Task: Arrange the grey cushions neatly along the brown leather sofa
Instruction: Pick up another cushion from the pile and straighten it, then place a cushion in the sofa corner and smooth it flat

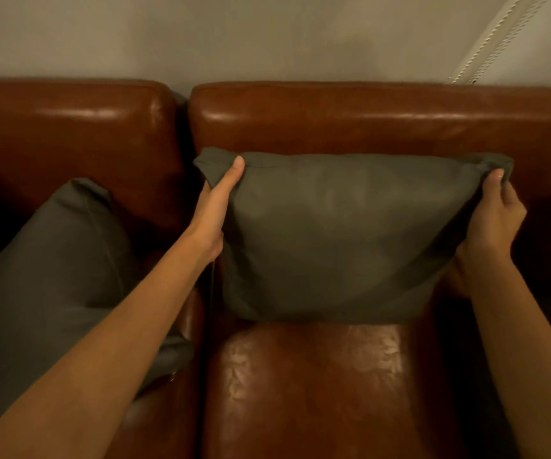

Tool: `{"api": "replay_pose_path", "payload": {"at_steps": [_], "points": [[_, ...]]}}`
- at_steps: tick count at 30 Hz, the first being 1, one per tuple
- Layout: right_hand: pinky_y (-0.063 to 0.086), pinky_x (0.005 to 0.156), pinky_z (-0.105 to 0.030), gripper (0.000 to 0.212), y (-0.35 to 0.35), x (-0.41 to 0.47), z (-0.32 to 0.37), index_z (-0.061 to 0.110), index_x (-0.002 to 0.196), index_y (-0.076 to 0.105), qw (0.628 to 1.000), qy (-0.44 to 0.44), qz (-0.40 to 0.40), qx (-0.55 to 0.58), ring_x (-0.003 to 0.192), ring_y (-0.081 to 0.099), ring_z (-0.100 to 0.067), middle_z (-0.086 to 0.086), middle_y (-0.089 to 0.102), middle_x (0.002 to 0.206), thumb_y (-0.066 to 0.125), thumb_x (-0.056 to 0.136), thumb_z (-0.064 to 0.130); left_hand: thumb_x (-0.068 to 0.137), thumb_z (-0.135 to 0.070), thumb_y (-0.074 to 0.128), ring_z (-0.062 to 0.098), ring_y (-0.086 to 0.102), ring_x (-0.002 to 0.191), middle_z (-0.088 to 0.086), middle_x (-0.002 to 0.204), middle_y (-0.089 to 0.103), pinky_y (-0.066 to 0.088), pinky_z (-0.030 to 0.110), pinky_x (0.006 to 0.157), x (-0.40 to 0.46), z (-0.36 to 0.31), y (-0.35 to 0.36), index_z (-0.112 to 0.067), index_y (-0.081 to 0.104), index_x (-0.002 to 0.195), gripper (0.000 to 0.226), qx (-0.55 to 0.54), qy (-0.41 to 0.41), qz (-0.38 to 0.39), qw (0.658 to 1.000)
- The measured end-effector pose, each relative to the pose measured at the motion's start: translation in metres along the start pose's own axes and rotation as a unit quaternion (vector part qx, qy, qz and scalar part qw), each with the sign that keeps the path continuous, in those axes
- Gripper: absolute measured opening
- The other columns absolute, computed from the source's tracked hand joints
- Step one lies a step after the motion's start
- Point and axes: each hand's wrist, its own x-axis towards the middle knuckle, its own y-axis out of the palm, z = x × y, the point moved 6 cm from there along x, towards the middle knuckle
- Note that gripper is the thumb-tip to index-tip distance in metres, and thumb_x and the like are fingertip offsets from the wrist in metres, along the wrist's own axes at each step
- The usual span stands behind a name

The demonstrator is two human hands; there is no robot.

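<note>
now left hand (213,210), right hand (494,217) pinch cushion (340,233) corners.

Above and behind the seating you face a plain, pale grey-beige wall (267,38) that fills the top of the view. At your upper right, a white beaded cord (496,41) runs diagonally down across the wall beside a pale strip.

Dim warm indoor light, soft glare streaks along the sofa (367,114) backrest tops, a dull worn sheen on the seat below the hands, deep shadow at both far edges, slight overall softness, wide-angle bending at the frame's borders
</note>
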Motion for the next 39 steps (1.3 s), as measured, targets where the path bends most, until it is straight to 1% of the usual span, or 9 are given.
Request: {"api": "replay_pose_path", "payload": {"at_steps": [11,20,25,27,30,32,34,36,39], "points": [[0.050,0.085,-0.019,0.038,-0.086,0.065,-0.012,0.027,0.131,0.060,0.998,0.012,-0.063,-0.011,0.104,0.061,-0.001,0.016,0.064,0.113,0.043,0.102,0.044,0.083,-0.040,0.073,0.016,0.065,0.108,-0.004,0.120,0.067,0.051,0.036,0.098,-0.001,0.016,0.119,-0.032,0.053,0.128,0.050,-0.038,0.012,-0.019,0.999],[0.044,0.098,-0.030,0.050,-0.078,0.070,-0.039,0.023,0.141,0.047,0.994,0.050,-0.068,-0.069,0.114,0.052,-0.012,0.005,0.055,0.128,0.035,0.102,0.051,0.083,-0.048,0.070,0.008,0.058,0.110,-0.013,0.125,0.057,0.049,0.024,0.089,0.004,0.027,0.116,-0.034,0.035,0.146,0.073,0.043,0.045,-0.055,0.997],[0.027,0.118,-0.044,0.067,-0.085,0.051,-0.020,0.034,0.150,0.027,0.980,-0.021,-0.144,-0.133,0.143,0.033,-0.016,0.005,0.032,0.158,0.037,0.092,0.066,0.085,-0.053,0.065,0.016,0.046,0.131,-0.004,0.146,0.044,0.043,0.021,0.095,-0.018,0.009,0.099,-0.024,0.034,0.149,0.077,0.130,0.016,0.008,0.991],[0.015,0.122,-0.052,0.069,-0.064,0.027,-0.005,0.040,0.149,0.024,0.971,-0.117,-0.098,-0.183,0.150,0.018,-0.017,0.007,0.022,0.162,0.038,0.089,0.072,0.084,-0.059,0.062,0.015,0.034,0.139,-0.004,0.154,0.034,0.031,0.029,0.110,-0.031,-0.004,0.074,-0.024,0.037,0.148,0.077,0.191,0.047,-0.018,0.980],[0.002,0.123,-0.041,0.054,0.000,-0.043,0.027,0.021,0.148,0.032,0.936,-0.291,0.047,-0.193,0.151,0.009,-0.017,0.014,0.025,0.153,0.047,0.099,0.037,0.088,-0.055,0.061,0.010,0.039,0.135,-0.005,0.145,0.046,0.032,0.027,0.108,-0.056,-0.033,0.027,-0.027,0.052,0.137,0.058,0.210,0.104,-0.056,0.971],[0.008,0.123,-0.036,0.045,0.041,-0.099,0.043,0.009,0.142,0.041,0.912,-0.357,0.133,-0.156,0.150,0.016,-0.026,-0.001,0.037,0.150,0.051,0.099,0.022,0.087,-0.052,0.063,0.009,0.051,0.124,-0.006,0.129,0.060,0.040,0.029,0.106,-0.072,-0.049,-0.009,-0.025,0.061,0.125,0.047,0.242,0.138,-0.079,0.957],[0.020,0.122,-0.035,0.037,0.077,-0.141,0.037,0.003,0.133,0.049,0.902,-0.356,0.205,-0.137,0.143,0.032,-0.032,-0.014,0.050,0.140,0.052,0.099,0.016,0.091,-0.040,0.064,0.004,0.059,0.109,-0.008,0.112,0.066,0.045,0.019,0.095,-0.087,-0.062,-0.049,-0.022,0.066,0.115,0.030,0.272,0.155,-0.099,0.944],[0.034,0.113,-0.041,0.029,0.110,-0.180,0.023,0.008,0.125,0.056,0.901,-0.316,0.261,-0.141,0.128,0.048,-0.027,-0.008,0.056,0.127,0.054,0.097,0.016,0.095,-0.028,0.062,-0.001,0.061,0.099,-0.009,0.102,0.068,0.044,0.009,0.083,-0.098,-0.072,-0.090,-0.020,0.068,0.107,0.016,0.301,0.159,-0.123,0.932],[0.041,0.104,-0.040,0.021,0.152,-0.249,-0.008,0.019,0.116,0.062,0.887,-0.245,0.350,-0.175,0.114,0.054,-0.015,0.006,0.057,0.117,0.057,0.097,0.022,0.095,-0.025,0.061,0.003,0.063,0.098,-0.006,0.100,0.070,0.046,0.015,0.085,-0.105,-0.081,-0.155,-0.022,0.070,0.100,0.011,0.325,0.156,-0.162,0.919]]}}
